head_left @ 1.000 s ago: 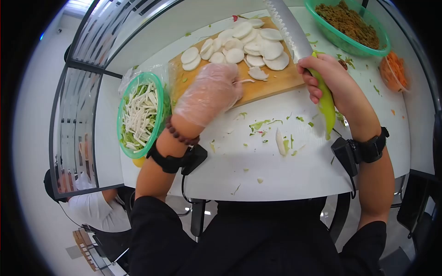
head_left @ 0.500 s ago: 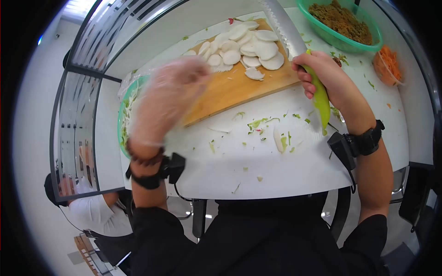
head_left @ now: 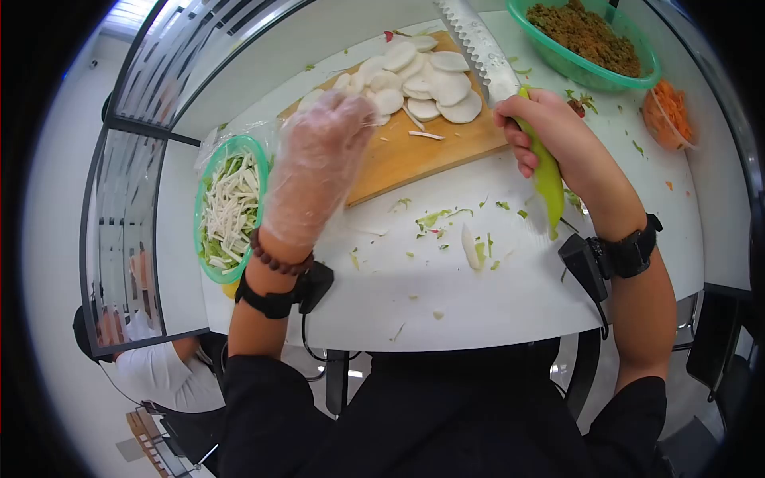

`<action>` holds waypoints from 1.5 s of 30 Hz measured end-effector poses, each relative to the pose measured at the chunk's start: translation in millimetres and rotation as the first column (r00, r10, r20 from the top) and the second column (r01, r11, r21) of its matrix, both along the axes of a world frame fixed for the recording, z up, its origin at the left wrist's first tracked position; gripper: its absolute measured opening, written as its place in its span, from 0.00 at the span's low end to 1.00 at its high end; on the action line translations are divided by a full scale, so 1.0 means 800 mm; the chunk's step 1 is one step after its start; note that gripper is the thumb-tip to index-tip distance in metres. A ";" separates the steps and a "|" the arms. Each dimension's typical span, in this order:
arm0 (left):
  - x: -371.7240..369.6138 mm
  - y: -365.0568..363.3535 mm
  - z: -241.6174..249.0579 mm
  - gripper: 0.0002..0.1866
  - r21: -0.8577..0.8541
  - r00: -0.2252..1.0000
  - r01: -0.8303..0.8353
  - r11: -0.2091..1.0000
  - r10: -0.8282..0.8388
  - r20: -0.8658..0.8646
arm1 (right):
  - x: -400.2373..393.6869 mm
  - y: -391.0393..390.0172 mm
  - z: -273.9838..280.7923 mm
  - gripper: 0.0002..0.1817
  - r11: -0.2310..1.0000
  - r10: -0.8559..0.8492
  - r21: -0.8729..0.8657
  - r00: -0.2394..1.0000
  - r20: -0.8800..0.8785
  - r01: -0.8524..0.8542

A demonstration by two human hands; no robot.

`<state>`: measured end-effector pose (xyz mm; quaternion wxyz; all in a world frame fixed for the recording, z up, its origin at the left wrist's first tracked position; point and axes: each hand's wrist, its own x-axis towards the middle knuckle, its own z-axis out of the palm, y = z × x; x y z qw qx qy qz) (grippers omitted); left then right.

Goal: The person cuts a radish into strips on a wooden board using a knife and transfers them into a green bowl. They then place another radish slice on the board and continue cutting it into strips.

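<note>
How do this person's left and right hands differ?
The left hand wears a clear plastic glove; the right hand is bare. The left hand has a brown beaded bracelet; the right has none. The right hand grips a green-handled serrated knife; the left doesn't. Both have black wrist straps.

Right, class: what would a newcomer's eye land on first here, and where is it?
Probably the large serrated knife, its green handle in the right hand and its blade along the right side of the cutting board. Next might come the white slices heaped on the board's far part, then the left hand in clear plastic at the board's left.
</note>
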<state>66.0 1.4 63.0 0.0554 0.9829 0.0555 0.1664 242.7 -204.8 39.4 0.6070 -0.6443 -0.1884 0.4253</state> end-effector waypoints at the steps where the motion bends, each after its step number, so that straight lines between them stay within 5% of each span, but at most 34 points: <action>1: -0.012 0.003 0.002 0.11 0.001 0.999 -0.032 0.999 0.032 0.020 | 0.000 0.001 0.000 0.10 1.000 0.004 -0.005 1.000 0.004 -0.004; 2: -0.026 0.013 -0.001 0.15 -0.073 0.993 0.114 0.991 -0.116 -0.033 | 0.000 0.001 -0.001 0.10 1.000 -0.001 -0.018 1.000 0.028 0.001; 8: -0.074 0.005 -0.003 0.17 -0.124 0.989 -0.055 0.991 0.036 -0.146 | -0.013 0.009 -0.004 0.18 0.972 -0.005 -0.214 0.921 0.388 0.095; 14: -0.091 -0.012 -0.035 0.28 -0.088 0.976 0.136 0.987 -0.149 -0.160 | -0.052 0.009 0.006 0.24 0.907 0.352 -0.421 0.524 0.775 0.014; 20: -0.098 -0.010 -0.067 0.24 -0.001 0.978 0.186 0.983 -0.185 -0.093 | -0.088 0.019 0.002 0.20 0.833 0.533 -0.546 0.396 0.748 -0.092; 31: -0.102 -0.001 -0.076 0.14 -0.051 0.990 0.123 0.991 -0.126 -0.069 | -0.107 0.028 0.032 0.13 0.704 0.628 -0.710 0.494 0.602 -0.030; 38: -0.108 -0.001 -0.089 0.15 -0.132 0.993 0.120 0.984 -0.120 0.003 | -0.114 0.024 0.033 0.13 0.622 0.704 -0.783 0.440 0.557 -0.005; 45: -0.105 0.003 -0.086 0.13 -0.140 0.991 0.136 0.981 -0.136 0.005 | -0.102 0.063 0.015 0.16 0.710 0.663 -0.702 0.277 0.695 0.060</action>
